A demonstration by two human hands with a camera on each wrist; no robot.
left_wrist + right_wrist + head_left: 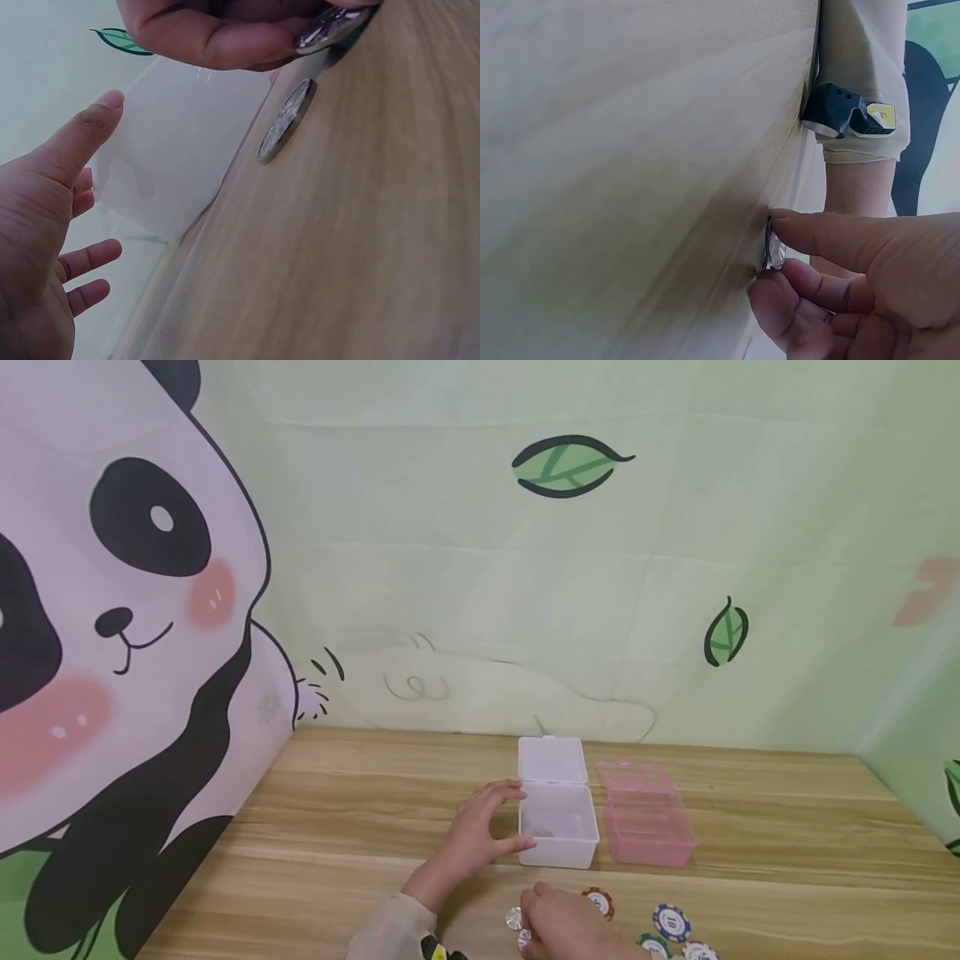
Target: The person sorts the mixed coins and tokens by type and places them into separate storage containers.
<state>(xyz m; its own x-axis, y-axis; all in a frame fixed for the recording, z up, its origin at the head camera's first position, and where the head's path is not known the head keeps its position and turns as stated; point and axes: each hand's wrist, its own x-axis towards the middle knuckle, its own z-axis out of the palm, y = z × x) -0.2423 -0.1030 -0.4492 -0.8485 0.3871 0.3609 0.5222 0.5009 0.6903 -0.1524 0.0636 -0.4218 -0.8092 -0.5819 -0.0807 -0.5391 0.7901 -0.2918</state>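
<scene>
My right hand (566, 922) is low over the table and pinches a silver coin (330, 30) between thumb and fingers, on edge close to the tabletop. A second silver coin (513, 918) lies flat just left of it. My left hand (472, 831) is spread at the left side of an open white plastic box (558, 853). Its thumb overlaps the box's front rim and its fingertips are at the left rim. In the left wrist view these fingers look straight and apart. A small shiny round piece (542, 832) lies inside the white box.
Right of the white box stands an open pink translucent box (651, 843). Poker chips lie near the right hand: red (598, 902), blue (671, 923), green (654, 946) and white (700, 952). Behind the wooden table (360, 802) hangs a panda-print cloth (450, 568).
</scene>
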